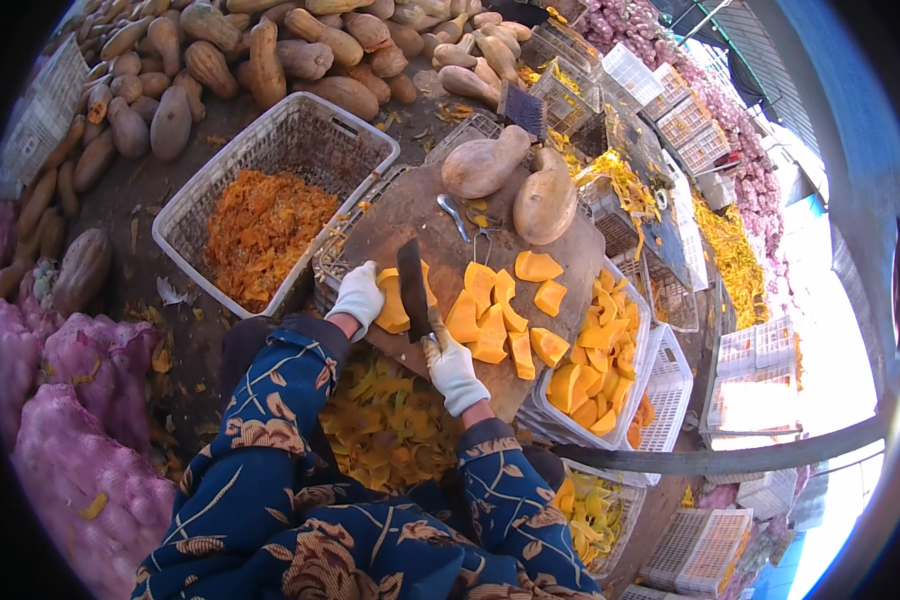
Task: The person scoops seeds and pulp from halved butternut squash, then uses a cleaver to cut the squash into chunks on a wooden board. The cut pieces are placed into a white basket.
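Observation:
On a worn wooden board (570, 262), my right hand (451, 367), in a white glove, grips the handle of a wide-bladed knife (412, 289). The blade stands at a piece of peeled pumpkin (394, 301), and my gloved left hand (358, 298) holds that piece at its left side. Several cut orange pumpkin chunks (489, 336) lie right of the knife. Farther back on the board are two whole pumpkins (546, 196) and a metal-handled tool (452, 215), which may be a peeler or spoon.
Left of the board stands a plastic crate (184, 247) with orange pumpkin pulp. A white basket (645, 330) of pumpkin chunks stands at its right. Peelings (390, 427) lie below the board. Whole pumpkins (315, 60) are heaped behind, and pink mesh sacks (94, 465) stand at left.

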{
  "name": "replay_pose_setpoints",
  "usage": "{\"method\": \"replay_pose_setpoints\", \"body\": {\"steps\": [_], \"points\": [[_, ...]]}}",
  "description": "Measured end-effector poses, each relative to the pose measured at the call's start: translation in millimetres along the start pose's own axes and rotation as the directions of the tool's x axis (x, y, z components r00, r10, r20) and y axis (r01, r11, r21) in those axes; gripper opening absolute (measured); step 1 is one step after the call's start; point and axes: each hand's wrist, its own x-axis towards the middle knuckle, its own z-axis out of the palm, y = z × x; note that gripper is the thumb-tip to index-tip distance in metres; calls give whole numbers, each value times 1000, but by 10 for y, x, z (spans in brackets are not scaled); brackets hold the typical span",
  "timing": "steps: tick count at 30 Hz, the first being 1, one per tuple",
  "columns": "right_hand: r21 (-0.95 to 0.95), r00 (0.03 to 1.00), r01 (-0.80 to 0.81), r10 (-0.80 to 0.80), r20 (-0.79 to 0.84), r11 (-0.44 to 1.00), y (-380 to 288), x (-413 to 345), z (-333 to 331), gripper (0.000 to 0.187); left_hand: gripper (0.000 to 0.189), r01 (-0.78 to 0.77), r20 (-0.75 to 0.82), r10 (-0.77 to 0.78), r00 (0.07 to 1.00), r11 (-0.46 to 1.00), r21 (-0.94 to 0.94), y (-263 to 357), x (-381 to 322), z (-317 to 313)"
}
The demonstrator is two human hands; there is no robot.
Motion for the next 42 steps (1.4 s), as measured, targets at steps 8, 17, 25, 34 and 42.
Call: {"method": "replay_pose_setpoints", "body": {"steps": [8,17,25,34,42], "points": [[151,990,-104,117,-83,983,-157,-203,-146,53,43,212,-202,-239,950,966,-146,-87,-301,93],[288,925,295,-196,-325,911,-563,-379,-237,53,37,332,-20,-350,936,902,-276,-101,-498,33],[-59,996,-22,27,84,998,-201,-269,304,58,30,238,-104,-251,962,963,-127,-85,-607,-20],[463,999,-34,47,-17,886,-264,-169,-25,60,32,172,-121,-198,973,966,-194,-108,-621,42],[713,978,-189,193,77,675,-663,496,-180,49,21,213,17,-460,888,380,-900,-21,-483,-127]]}}
